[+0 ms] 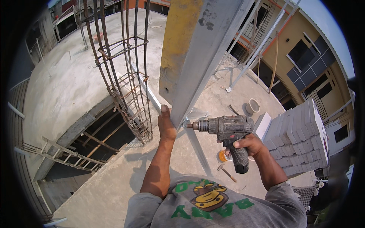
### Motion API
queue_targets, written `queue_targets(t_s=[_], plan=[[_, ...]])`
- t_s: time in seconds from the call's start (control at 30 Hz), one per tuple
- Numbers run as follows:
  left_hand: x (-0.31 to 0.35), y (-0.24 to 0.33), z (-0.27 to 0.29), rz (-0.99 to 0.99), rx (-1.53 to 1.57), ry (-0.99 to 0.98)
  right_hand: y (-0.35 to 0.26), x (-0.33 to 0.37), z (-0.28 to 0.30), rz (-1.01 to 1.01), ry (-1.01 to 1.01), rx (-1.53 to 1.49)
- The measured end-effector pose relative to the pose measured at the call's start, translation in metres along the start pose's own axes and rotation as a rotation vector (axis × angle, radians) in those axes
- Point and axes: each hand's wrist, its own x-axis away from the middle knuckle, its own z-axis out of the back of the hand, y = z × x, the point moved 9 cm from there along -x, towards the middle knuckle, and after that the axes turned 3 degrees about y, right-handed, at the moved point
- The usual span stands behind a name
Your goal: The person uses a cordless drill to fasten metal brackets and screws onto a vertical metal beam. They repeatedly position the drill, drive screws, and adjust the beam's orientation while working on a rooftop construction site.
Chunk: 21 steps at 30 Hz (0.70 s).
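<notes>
My right hand grips a worn black cordless drill, index finger by its trigger. The drill lies level, its chuck pointing left at a silvery metal fitting beside the foot of a grey metal channel. Around that channel's lower left edge my left hand is closed, thumb upward, the other fingers hidden behind it. A scuffed yellow flat bar with a small hole near its lower end runs up against the channel. Thin metal braces spread out below the fitting.
A rusty rebar cage rises left of the channel, beside a floor opening with a ladder. Stacked grey blocks stand at right. A hammer, an orange tub and a pale bucket are on the concrete.
</notes>
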Motion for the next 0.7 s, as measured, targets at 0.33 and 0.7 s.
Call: queue_targets(t_s=[0.33,0.7], plan=[[-0.002,-0.007,0.003,0.014,0.052,0.017,-0.002,-0.021,-0.008,0.025,-0.205,0.022],[-0.002,-0.006,0.002,0.001,0.032,0.007,-0.001,-0.02,-0.001,0.04,-0.179,0.108]])
